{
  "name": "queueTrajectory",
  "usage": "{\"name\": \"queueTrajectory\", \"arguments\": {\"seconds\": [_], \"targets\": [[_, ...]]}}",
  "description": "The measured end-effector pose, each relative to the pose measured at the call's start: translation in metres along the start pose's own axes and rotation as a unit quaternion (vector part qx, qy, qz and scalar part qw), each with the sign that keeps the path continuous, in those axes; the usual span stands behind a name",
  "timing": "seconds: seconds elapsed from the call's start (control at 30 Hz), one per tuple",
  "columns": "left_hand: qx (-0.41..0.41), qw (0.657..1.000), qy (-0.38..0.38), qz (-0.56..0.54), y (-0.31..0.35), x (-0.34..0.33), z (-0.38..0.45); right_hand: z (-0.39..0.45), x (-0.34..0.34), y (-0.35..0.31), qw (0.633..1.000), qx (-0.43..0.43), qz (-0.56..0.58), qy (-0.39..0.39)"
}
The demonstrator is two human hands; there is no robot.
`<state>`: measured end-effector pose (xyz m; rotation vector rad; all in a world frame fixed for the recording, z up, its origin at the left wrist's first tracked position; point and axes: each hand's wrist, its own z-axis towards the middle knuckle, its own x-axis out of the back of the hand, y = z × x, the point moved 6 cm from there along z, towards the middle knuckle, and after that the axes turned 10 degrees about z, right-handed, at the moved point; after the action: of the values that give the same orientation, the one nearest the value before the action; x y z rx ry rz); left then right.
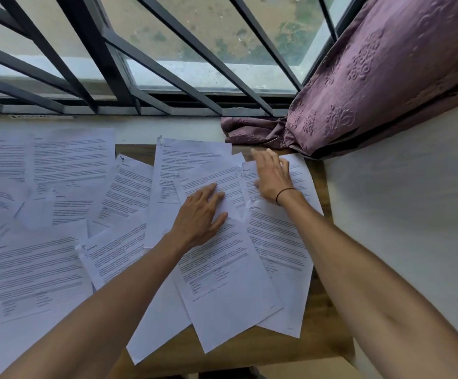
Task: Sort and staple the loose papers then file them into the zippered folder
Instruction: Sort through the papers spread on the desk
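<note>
Several loose printed papers (58,263) lie spread and overlapping across a wooden table (312,337). My left hand (199,214) rests flat, fingers straight, on a long sheet (222,283) in the middle. My right hand (273,175) lies with spread fingers on a sheet (301,173) at the far right, close to the curtain. Some sheets show crumpled, stapled top corners. No stapler and no zippered folder are in view.
A barred window (140,64) runs along the far side above a pale sill. A purple patterned curtain (372,77) hangs at the right, its end bunched on the table's far edge. A pale wall (413,214) borders the table's right side.
</note>
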<state>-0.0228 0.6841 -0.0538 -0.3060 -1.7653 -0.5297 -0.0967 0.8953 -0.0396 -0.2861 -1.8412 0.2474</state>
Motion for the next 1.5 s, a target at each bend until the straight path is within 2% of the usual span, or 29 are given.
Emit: {"name": "queueTrajectory", "arguments": {"seconds": [0.2,0.47,0.53,0.6,0.7,0.8,0.93,1.0,1.1,1.17,1.27,1.37,1.5], "targets": [[0.002,1.000,-0.005,0.015,0.006,0.007,0.003,0.013,0.019,-0.011,0.996,-0.004,-0.086,-0.038],[0.040,0.999,-0.008,-0.005,0.015,0.012,0.010,-0.020,0.079,-0.052,0.985,0.073,-0.158,0.005],[0.043,0.998,-0.011,-0.033,0.017,0.015,0.011,-0.031,0.103,-0.063,0.978,0.092,-0.185,0.013],[0.040,0.993,-0.019,-0.107,0.021,0.021,0.012,-0.044,0.125,-0.078,0.974,0.110,-0.198,0.010],[0.026,0.954,-0.049,-0.294,0.032,0.037,0.020,-0.060,0.155,-0.108,0.973,0.139,-0.183,0.006],[0.045,0.866,-0.045,-0.496,0.043,0.063,0.027,-0.071,0.183,-0.141,0.966,0.164,-0.199,0.025],[0.078,0.764,0.039,-0.640,0.040,0.100,0.031,-0.072,0.212,-0.179,0.958,0.184,-0.216,0.040],[0.083,0.731,0.078,-0.673,0.029,0.114,0.032,-0.070,0.226,-0.198,0.955,0.205,-0.206,0.062],[0.089,0.714,0.112,-0.685,0.007,0.130,0.030,-0.067,0.246,-0.217,0.946,0.229,-0.190,0.131],[0.110,0.705,0.140,-0.686,-0.015,0.136,0.022,-0.066,0.257,-0.220,0.933,0.232,-0.187,0.204],[0.139,0.692,0.180,-0.685,-0.051,0.135,0.002,-0.067,0.265,-0.209,0.925,0.227,-0.122,0.279],[0.181,0.699,0.204,-0.661,-0.085,0.124,-0.024,-0.060,0.246,-0.185,0.940,0.195,0.004,0.279],[0.237,0.701,0.212,-0.638,-0.113,0.107,-0.056,-0.044,0.176,-0.149,0.952,0.105,0.226,0.180]]}}
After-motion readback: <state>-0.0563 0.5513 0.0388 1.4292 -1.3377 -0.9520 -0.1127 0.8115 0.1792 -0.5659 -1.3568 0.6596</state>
